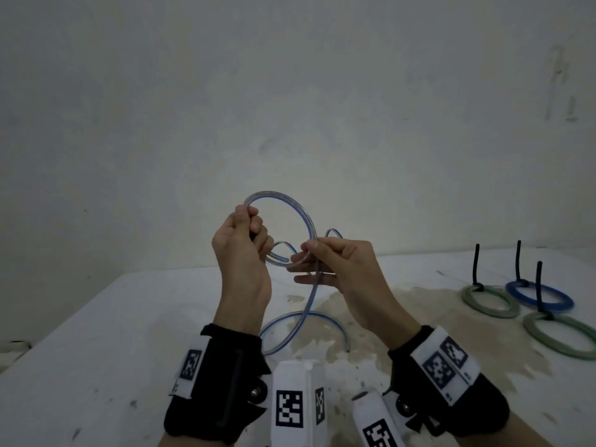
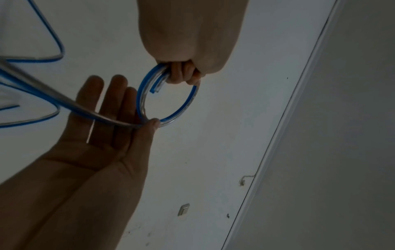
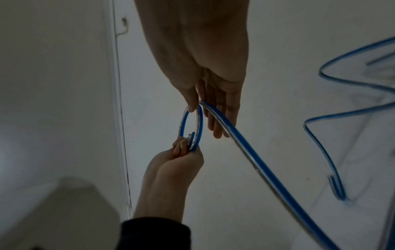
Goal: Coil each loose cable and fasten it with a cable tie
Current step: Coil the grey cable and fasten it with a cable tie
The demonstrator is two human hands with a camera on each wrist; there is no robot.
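Item: clear cable with blue stripe (image 1: 292,206), one loop raised mid-frame in the head view, remainder trailing down to the white table (image 1: 96,333) and curling at lower centre between the wrists. Left hand (image 1: 240,250): clenched around the cable's cut end and the first turn together, at the upper left of the loop. Right hand (image 1: 338,269): thumb and forefinger pinching the loop's lower right where the strand crosses, remaining fingers (image 2: 111,104) extended flat under the running length — confirmed in the left wrist view. Loop count: one full turn, second just starting; slack on the table kinked in sharp bends at the right of the right wrist view. Step in hand, by judgement: laying further turns onto the first. Handling notes: keep the left grip fixed as the anchor; feed slack through the right fingers rather than tugging; match each new turn to the first loop's size; roll the strand slightly with each pass so the stiff jacket lies flat instead of springing into a figure eight; ease the kinks out before they reach the coil. Risk: cut end slipping from the fist and the loop springing open. Also present, right of the head view — green coil (image 1: 490,301), blue coil (image 1: 539,296), second green coil (image 1: 562,335), each bound with an upright black cable tie (image 1: 476,264). No loose tie visible near the hands.
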